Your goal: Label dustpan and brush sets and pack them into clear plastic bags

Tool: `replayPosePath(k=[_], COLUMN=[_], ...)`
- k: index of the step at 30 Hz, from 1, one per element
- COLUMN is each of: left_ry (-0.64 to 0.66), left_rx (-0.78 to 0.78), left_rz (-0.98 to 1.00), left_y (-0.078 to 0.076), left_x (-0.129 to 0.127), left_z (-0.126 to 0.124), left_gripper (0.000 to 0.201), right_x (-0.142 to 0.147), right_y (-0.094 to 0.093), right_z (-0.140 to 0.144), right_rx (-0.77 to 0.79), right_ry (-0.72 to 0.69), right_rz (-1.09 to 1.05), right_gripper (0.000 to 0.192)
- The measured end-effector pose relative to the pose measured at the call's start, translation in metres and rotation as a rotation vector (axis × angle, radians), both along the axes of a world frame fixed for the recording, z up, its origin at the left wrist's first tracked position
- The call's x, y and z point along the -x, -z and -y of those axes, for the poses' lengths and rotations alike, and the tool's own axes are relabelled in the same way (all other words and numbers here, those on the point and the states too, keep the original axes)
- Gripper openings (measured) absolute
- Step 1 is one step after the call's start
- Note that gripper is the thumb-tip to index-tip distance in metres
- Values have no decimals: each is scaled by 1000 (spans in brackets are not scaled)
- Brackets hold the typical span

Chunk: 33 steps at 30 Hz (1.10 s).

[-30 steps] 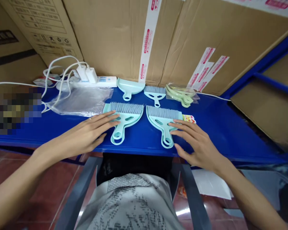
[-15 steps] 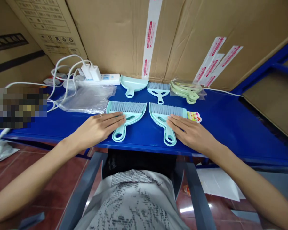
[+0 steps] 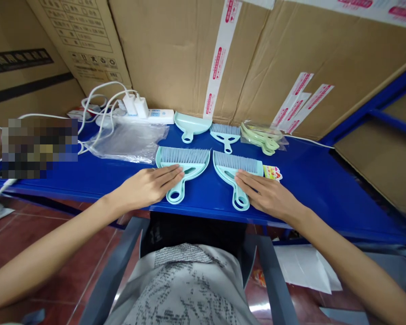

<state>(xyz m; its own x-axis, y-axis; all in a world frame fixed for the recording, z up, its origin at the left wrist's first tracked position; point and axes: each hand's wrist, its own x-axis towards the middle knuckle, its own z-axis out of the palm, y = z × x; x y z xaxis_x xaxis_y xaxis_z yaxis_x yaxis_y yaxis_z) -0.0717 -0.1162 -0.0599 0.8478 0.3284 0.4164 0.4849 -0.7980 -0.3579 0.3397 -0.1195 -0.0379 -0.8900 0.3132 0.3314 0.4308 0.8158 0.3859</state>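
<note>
left brush set (image 3: pixel 184 163) | right brush set (image 3: pixel 234 170) | mint, flat, side by side, handles nearest

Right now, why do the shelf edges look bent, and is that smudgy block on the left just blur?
Head view: the wide lens bows the blue shelf and stretches both forearms toward the corners. The block is a pixelated mask, not focus blur. The light is soft and even, with a pale sheen on the plastic bag. Both hands, left and right, and the brush sets look sharp.
</note>
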Motion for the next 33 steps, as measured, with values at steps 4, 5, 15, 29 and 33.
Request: replayPosePath(k=[4, 5, 15, 29, 33], left_ry=[32, 39, 24, 57, 131], left_rx=[-90, -108, -53, 171, 396], left_rz=[-72, -82, -35, 77, 272], left_y=[0, 0, -2, -21, -61], left_x=[-3, -4, 0, 7, -22], left_z=[0, -1, 1, 14, 49], left_gripper=[48, 47, 46, 50, 49], right_x=[2, 3, 12, -98, -98], right_y=[-2, -3, -6, -30, -22], right_z=[-1, -2, 7, -55, -68], right_rx=[-84, -117, -115, 652, 744], right_ry=[-60, -75, 50, 949, 944], right_rz=[60, 70, 11, -364, -386], right_gripper=[47, 45, 35, 58, 66])
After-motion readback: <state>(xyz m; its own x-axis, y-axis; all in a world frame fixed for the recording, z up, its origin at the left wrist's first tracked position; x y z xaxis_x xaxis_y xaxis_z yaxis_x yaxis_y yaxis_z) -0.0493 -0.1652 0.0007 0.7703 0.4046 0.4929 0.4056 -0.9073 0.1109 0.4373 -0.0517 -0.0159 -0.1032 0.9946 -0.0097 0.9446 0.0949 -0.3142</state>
